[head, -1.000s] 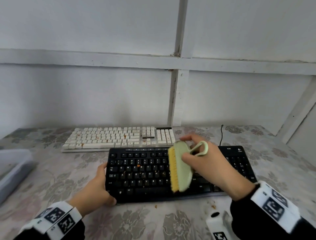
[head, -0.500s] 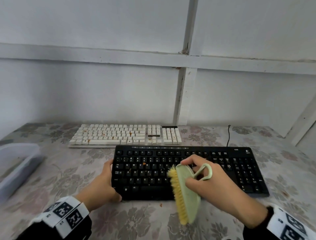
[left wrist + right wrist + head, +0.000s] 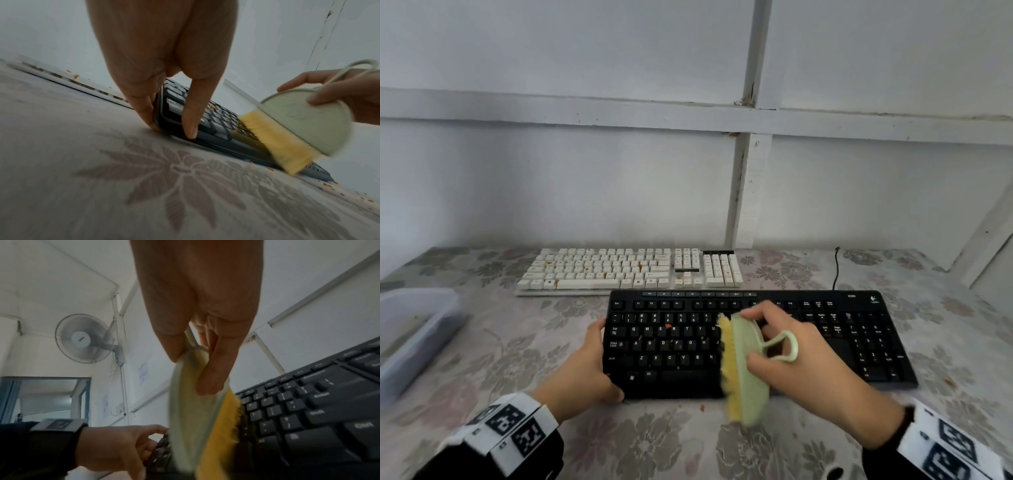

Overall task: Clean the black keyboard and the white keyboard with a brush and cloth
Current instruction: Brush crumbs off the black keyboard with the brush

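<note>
Left hand (image 3: 582,368) pinches the black keyboard's (image 3: 756,342) left end on the bench (image 3: 500,342), right hand (image 3: 801,356) grips the green brush (image 3: 744,368) over its middle keys; light stiff plastic, probably slides unless pinned at that edge.

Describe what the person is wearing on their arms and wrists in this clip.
Both hands are bare. Each forearm is in a black sleeve. The left wrist carries a white band printed with square black-and-white fiducial markers, and the right wrist has a matching marker band. No rings or gloves show on the left hand or the right hand.
</note>
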### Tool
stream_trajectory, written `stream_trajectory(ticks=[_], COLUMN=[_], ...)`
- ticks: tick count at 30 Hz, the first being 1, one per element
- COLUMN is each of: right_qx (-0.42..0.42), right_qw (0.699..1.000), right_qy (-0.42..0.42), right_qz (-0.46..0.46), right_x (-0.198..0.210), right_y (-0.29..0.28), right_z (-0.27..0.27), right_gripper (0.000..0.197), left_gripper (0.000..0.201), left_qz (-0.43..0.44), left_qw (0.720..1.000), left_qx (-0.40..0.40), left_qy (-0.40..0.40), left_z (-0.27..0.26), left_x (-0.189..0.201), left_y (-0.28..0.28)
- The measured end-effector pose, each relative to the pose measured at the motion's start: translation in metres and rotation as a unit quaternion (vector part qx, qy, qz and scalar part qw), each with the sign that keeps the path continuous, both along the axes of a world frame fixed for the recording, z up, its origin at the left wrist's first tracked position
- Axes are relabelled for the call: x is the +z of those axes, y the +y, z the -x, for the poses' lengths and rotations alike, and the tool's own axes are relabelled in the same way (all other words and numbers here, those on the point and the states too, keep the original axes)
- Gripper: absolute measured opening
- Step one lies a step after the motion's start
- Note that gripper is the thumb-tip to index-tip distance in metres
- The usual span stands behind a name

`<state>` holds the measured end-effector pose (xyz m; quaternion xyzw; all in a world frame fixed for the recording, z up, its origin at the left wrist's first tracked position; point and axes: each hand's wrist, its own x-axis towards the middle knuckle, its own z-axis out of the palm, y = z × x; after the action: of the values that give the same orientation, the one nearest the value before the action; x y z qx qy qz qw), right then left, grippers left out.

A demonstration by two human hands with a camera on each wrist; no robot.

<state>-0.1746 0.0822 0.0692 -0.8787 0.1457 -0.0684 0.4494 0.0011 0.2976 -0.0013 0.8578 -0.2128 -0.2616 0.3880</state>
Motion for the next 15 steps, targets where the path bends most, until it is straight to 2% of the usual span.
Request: stream_trajectory(ticks=[4, 10, 12, 15], right_qx=[0.034, -0.064, -0.072, -0.052], right_qw=[0.998, 0.994, 0.993, 0.997], right_qy=[0.051, -0.081, -0.090, -0.054], right_qz=[-0.031, -0.035, -0.028, -0.013], right_x=[0.009, 0.032, 0.030, 0.018], right_y=[-0.002, -0.019, -0.020, -0.012], right_z=[0.009, -0.020, -0.027, -0.025], right_gripper=[0.039, 0.041, 0.040, 0.038], left_gripper=[0.105, 0.106, 0.106, 0.106], left_qz=[-0.001, -0.002, -0.004, -0.007], left_qw=[1.000, 1.000, 1.000, 1.000], left_qx=[0.003, 0.002, 0.000, -0.001], left_qy=[-0.008, -0.004, -0.007, -0.002], left_z=[0.002, 0.003, 0.003, 0.002], left_x=[0.000, 0.002, 0.003, 0.003], left_y=[0.000, 0.000, 0.000, 0.000])
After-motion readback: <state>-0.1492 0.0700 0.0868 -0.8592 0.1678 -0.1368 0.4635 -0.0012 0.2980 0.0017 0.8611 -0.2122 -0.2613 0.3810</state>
